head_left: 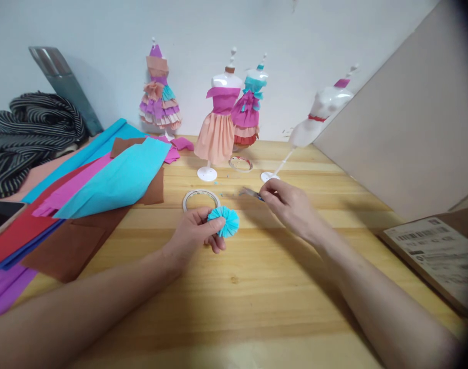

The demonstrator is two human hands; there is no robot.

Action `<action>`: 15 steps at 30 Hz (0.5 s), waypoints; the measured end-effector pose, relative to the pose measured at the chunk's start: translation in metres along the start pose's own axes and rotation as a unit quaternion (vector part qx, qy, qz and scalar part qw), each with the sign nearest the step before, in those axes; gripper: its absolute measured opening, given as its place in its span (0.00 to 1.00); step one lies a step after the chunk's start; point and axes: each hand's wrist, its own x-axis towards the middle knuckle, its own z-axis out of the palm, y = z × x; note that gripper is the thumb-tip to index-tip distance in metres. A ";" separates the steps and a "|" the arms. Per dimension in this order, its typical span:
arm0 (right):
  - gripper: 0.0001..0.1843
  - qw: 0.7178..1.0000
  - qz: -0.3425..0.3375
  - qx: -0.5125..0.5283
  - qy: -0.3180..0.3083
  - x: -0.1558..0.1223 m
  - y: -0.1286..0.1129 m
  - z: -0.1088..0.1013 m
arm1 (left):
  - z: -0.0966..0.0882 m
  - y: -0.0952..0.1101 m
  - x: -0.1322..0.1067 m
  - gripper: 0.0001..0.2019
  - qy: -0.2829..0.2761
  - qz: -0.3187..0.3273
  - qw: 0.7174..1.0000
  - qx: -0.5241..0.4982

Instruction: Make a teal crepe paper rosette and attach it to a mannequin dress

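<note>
My left hand (197, 228) pinches a round, pleated turquoise crepe paper rosette (227, 221) between thumb and fingers, just above the table. Right of it, my right hand (285, 202) is closed around small scissors (253, 193); their blades point left and the handles are mostly hidden in my fingers. A roll of tape (185, 201) lies on the wood behind my left hand. Further back stands a small mannequin (221, 120) in a magenta top and peach skirt. Tiny turquoise scraps are scattered between it and my hands.
Stacked crepe paper sheets (114, 179), a phone (3, 218) and a striped cloth (34, 133) cover the left side. More dressed mannequins (160, 92) stand along the wall. A bare mannequin (311, 128) leans behind my right hand. A labelled cardboard box (433, 256) sits at the right.
</note>
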 end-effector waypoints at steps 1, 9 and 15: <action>0.09 0.997 0.007 0.072 -0.020 -0.002 -0.004 -0.001 | 0.000 0.001 0.000 0.16 0.000 0.000 1.000 -0.011; 0.23 0.913 0.038 0.361 -0.187 -0.023 -0.028 0.019 | 0.004 0.007 -0.001 0.17 0.014 0.014 0.997 -0.080; 0.24 0.897 0.049 0.381 -0.219 -0.026 -0.028 0.026 | 0.003 0.006 -0.002 0.17 0.001 0.020 0.997 -0.077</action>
